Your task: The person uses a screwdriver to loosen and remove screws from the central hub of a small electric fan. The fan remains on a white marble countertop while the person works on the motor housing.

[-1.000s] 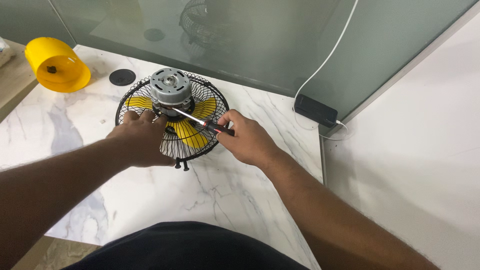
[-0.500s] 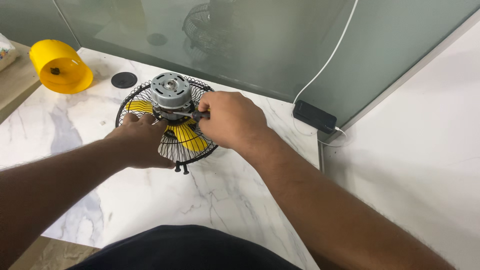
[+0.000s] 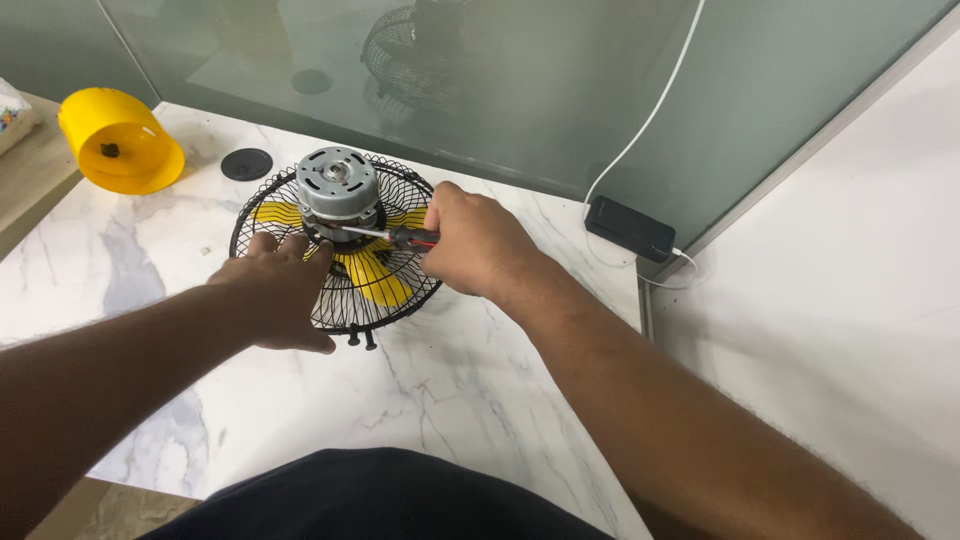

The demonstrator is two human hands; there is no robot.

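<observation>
A small fan lies face down on the marble table [image 3: 420, 400]: a black wire grille [image 3: 400, 290] with yellow blades [image 3: 375, 278] inside and a grey metal motor [image 3: 336, 190] on top. My left hand [image 3: 275, 290] presses flat on the near left side of the grille, fingertips by the motor's base. My right hand [image 3: 475, 245] grips a screwdriver [image 3: 400, 237] with a red and black handle. Its metal shaft points left and its tip meets the base of the motor.
A yellow cylindrical housing [image 3: 120, 140] lies on its side at the far left, with a round black cap [image 3: 246, 164] beside it. A black power adapter [image 3: 630, 228] with a white cable [image 3: 650, 120] sits at the back right. Grey-green glass panels [image 3: 540, 90] stand behind the table.
My right hand went from the grille's near right in over the grille, then drew back slightly right, showing the screwdriver handle. The tip stays at the motor base. My left hand has not moved.
</observation>
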